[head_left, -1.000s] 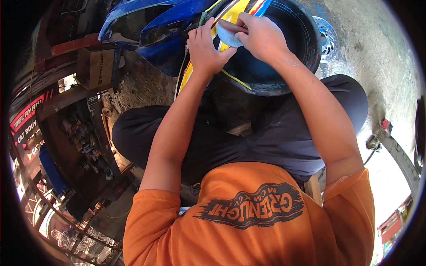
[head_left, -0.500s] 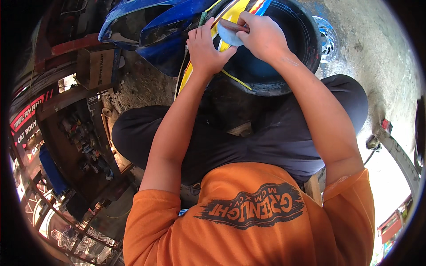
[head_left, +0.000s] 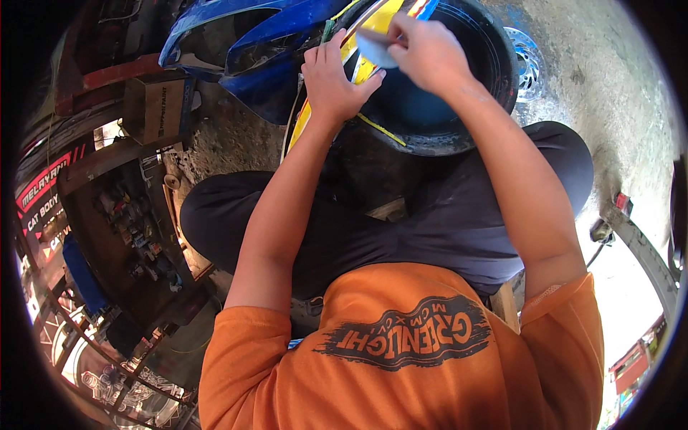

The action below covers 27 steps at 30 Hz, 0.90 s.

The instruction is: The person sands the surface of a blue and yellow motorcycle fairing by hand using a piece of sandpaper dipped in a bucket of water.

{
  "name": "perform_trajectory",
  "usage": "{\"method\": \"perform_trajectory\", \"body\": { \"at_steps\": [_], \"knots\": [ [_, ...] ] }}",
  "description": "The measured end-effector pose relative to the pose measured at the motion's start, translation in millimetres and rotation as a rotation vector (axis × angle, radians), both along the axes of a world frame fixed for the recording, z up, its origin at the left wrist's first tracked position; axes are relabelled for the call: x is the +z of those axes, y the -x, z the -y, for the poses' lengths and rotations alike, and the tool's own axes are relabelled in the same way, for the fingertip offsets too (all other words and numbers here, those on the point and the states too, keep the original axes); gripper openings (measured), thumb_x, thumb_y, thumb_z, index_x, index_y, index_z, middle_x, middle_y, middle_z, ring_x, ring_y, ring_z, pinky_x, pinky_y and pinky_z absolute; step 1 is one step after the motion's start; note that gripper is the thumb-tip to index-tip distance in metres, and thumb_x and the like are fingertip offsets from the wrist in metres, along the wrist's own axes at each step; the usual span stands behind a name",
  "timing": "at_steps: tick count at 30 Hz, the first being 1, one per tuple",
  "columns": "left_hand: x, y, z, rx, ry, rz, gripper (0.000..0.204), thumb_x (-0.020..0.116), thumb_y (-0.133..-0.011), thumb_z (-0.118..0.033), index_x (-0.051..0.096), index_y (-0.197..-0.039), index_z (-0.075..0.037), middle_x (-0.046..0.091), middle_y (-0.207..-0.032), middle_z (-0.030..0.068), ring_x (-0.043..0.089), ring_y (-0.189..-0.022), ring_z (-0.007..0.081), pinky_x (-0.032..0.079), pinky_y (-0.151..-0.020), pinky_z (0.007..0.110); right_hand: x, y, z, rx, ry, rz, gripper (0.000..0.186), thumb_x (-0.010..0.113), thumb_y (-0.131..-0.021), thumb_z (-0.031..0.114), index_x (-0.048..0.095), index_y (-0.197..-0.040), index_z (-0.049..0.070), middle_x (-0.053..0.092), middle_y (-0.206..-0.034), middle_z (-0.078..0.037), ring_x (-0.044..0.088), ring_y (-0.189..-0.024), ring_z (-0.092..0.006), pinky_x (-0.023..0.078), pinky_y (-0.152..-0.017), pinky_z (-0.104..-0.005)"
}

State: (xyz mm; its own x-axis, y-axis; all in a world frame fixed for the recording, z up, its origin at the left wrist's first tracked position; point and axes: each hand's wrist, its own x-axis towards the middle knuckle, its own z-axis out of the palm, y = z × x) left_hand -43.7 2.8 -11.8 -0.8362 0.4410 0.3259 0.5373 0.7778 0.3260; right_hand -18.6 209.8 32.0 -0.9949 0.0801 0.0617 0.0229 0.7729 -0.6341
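Observation:
A long yellow body panel (head_left: 382,16) with white, red and blue stripes slants over a round black tub (head_left: 444,143). My left hand (head_left: 333,84) grips the panel near its middle, fingers over its left edge and thumb on the right side. My right hand (head_left: 428,57) pinches a thin pale blue and brown piece (head_left: 375,50) between thumb and fingers, over the panel's face. The piece is smeared by motion, so its kind cannot be made out. Bluish liquid seems to lie in the tub's bottom.
Blue glossy fairing parts (head_left: 269,54) lie left of the tub. A metal brake disc (head_left: 529,64) rests on the concrete to the right. A cardboard box (head_left: 159,111) and a cluttered wooden shelf (head_left: 93,215) stand at the left. My crossed legs (head_left: 401,229) are close below the tub.
My right hand has shifted slightly to the right, with the thin piece tilted and blurred in its fingers. My left hand and the panel stay where they were.

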Motion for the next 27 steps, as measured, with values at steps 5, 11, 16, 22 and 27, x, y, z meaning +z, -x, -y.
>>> {"method": "perform_trajectory", "body": {
  "at_steps": [5,11,16,22,27],
  "knots": [
    [0.0,-1.2,-2.7,0.021,0.008,0.015,0.095,0.087,-0.067,-0.051,0.051,-0.143,-0.007,0.062,-0.126,0.0138,0.052,-0.119,0.0358,0.043,-0.096,0.050,-1.6,9.9,-13.7,-0.076,0.055,-0.028,0.017,0.072,-0.084,0.015,0.068,-0.099,0.007,0.074,-0.091,-0.018,0.073,-0.089,-0.0380,0.058,-0.081,-0.0452],
    [-0.1,-0.7,-0.4,-0.016,0.003,-0.004,0.094,0.087,-0.067,-0.050,0.051,-0.143,-0.007,0.062,-0.126,0.0132,0.052,-0.119,0.0357,0.043,-0.096,0.051,-7.0,-3.0,3.3,0.060,0.050,-0.001,0.013,0.070,-0.085,0.014,0.066,-0.096,0.006,0.073,-0.090,-0.020,0.071,-0.090,-0.0396,0.057,-0.083,-0.0464],
    [0.3,-1.2,-3.6,0.011,-0.002,0.007,0.094,0.087,-0.067,-0.049,0.051,-0.143,-0.007,0.062,-0.126,0.0127,0.052,-0.119,0.0353,0.043,-0.096,0.050,-3.8,4.8,-11.3,-0.040,0.033,0.018,0.015,0.074,-0.085,0.016,0.067,-0.096,0.008,0.073,-0.089,-0.017,0.072,-0.087,-0.0370,0.057,-0.080,-0.0440],
    [0.2,0.4,-3.6,-0.001,-0.018,-0.004,0.094,0.087,-0.067,-0.050,0.052,-0.143,-0.007,0.062,-0.127,0.0129,0.052,-0.119,0.0356,0.043,-0.097,0.050,0.4,9.2,-19.5,-0.015,0.035,0.047,0.015,0.076,-0.084,0.016,0.069,-0.095,0.009,0.073,-0.089,-0.017,0.072,-0.088,-0.0360,0.056,-0.081,-0.0436],
    [1.0,-0.1,-1.1,0.001,0.008,0.017,0.094,0.087,-0.067,-0.050,0.052,-0.143,-0.007,0.062,-0.127,0.0131,0.052,-0.119,0.0356,0.043,-0.097,0.050,-4.1,-3.6,1.7,0.076,0.037,0.049,0.017,0.078,-0.083,0.016,0.070,-0.095,0.006,0.074,-0.090,-0.017,0.073,-0.087,-0.0343,0.057,-0.080,-0.0431]
  ]
}}
